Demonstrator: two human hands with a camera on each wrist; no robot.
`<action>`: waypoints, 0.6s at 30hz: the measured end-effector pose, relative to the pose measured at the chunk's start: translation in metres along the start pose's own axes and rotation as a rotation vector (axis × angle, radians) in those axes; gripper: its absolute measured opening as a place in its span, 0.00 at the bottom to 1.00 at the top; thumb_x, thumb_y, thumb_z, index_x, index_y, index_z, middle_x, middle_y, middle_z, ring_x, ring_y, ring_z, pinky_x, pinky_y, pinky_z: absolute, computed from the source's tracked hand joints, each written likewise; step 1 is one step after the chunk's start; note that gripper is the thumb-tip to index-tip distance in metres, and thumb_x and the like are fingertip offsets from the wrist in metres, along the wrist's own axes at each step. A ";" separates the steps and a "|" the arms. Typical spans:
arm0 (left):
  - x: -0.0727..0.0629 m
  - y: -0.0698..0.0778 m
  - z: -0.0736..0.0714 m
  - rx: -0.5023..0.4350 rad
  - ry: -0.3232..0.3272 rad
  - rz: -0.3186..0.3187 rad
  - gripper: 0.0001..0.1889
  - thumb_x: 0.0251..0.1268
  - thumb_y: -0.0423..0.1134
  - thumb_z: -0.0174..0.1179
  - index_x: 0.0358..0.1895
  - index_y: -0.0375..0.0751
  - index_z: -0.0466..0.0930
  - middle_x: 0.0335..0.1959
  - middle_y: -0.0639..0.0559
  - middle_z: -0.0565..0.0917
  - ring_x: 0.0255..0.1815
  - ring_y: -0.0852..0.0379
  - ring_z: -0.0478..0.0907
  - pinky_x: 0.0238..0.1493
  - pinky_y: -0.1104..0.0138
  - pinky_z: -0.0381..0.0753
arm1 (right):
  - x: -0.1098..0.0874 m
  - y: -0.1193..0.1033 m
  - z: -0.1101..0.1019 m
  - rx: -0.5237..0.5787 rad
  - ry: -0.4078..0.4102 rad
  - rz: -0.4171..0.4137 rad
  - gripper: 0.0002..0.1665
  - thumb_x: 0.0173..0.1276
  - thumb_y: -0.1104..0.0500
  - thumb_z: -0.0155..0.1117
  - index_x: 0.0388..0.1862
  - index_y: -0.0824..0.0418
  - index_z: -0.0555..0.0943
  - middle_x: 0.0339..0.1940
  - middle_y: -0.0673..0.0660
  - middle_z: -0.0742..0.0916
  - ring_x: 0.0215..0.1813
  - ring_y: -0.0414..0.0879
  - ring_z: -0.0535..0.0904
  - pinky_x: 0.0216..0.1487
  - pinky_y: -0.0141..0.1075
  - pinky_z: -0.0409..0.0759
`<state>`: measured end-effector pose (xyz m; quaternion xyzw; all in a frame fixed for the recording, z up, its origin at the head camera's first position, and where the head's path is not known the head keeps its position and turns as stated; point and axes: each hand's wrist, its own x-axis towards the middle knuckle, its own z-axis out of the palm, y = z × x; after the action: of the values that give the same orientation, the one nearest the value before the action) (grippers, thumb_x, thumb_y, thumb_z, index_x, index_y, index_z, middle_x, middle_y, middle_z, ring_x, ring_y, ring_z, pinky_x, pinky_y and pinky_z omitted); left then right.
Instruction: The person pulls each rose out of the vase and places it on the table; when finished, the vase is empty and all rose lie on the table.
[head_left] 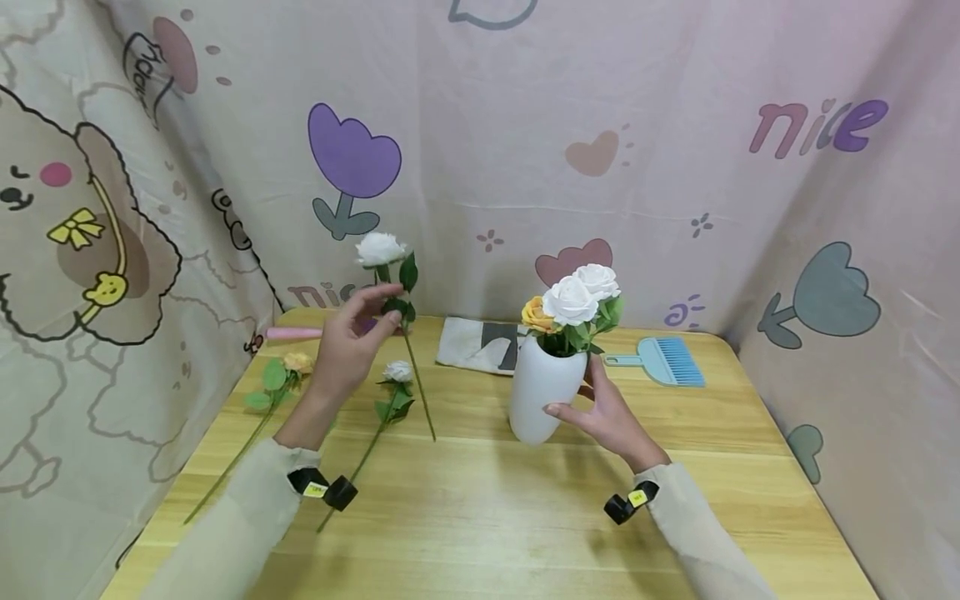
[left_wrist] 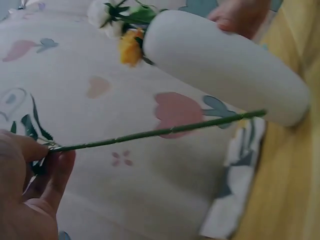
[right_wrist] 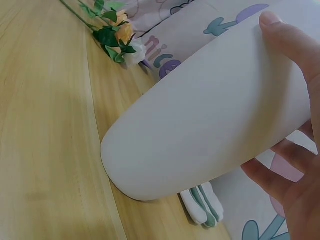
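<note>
Bright, even indoor light; soft shadows fall on the table (wide-angle bending at edges, wrist views slightly blurred).

**White rose held up beside a filled white vase**

The white rose is an artificial stem with a full pale bloom, dark green leaves just under the head and a long thin green stalk. It stands nearly upright above the far left part of the bench, bloom on top, its lower tip slanting down to the right and ending just above the wood. It is pinched at the leafy part of the stalk.

The white vase is smooth, matte and tapered. It stands upright on the bench near the middle, right of the rose, gripped at its right side. Two white roses and an orange one already fill its mouth.
</note>
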<state>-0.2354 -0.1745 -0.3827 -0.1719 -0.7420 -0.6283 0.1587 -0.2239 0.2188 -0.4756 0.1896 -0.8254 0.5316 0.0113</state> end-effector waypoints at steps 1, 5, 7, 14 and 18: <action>-0.003 -0.005 0.000 -0.005 -0.026 -0.021 0.20 0.83 0.31 0.60 0.72 0.34 0.78 0.63 0.45 0.82 0.48 0.64 0.86 0.52 0.72 0.89 | 0.000 0.000 0.000 0.004 0.004 0.003 0.60 0.69 0.54 0.82 0.88 0.46 0.52 0.84 0.59 0.69 0.84 0.66 0.67 0.78 0.71 0.71; -0.017 -0.027 0.003 0.024 -0.146 -0.095 0.19 0.83 0.31 0.61 0.72 0.34 0.79 0.68 0.37 0.81 0.49 0.62 0.86 0.51 0.68 0.91 | 0.000 0.001 0.000 -0.001 0.005 0.005 0.60 0.69 0.53 0.81 0.88 0.48 0.52 0.84 0.61 0.69 0.84 0.67 0.67 0.77 0.71 0.71; -0.024 -0.039 0.005 0.073 -0.210 -0.125 0.19 0.83 0.33 0.61 0.71 0.37 0.80 0.67 0.37 0.82 0.47 0.59 0.86 0.48 0.67 0.91 | 0.000 0.001 0.000 0.000 0.006 0.008 0.60 0.69 0.54 0.81 0.88 0.49 0.53 0.84 0.61 0.69 0.83 0.67 0.67 0.77 0.71 0.71; -0.048 -0.075 0.014 0.269 -0.369 -0.192 0.18 0.80 0.35 0.65 0.68 0.44 0.84 0.61 0.39 0.88 0.46 0.51 0.87 0.46 0.63 0.86 | 0.000 0.001 -0.001 -0.003 0.001 0.004 0.60 0.70 0.54 0.81 0.89 0.49 0.52 0.84 0.61 0.68 0.84 0.67 0.67 0.77 0.70 0.72; -0.057 -0.086 0.018 0.320 -0.414 -0.261 0.18 0.79 0.35 0.65 0.68 0.46 0.84 0.57 0.42 0.88 0.44 0.54 0.86 0.49 0.61 0.84 | 0.000 0.000 -0.001 0.002 0.002 0.000 0.60 0.69 0.54 0.81 0.88 0.48 0.52 0.84 0.61 0.68 0.83 0.66 0.68 0.77 0.70 0.72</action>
<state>-0.2242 -0.1728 -0.4873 -0.1725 -0.8640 -0.4699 -0.0533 -0.2243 0.2194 -0.4755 0.1891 -0.8250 0.5324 0.0120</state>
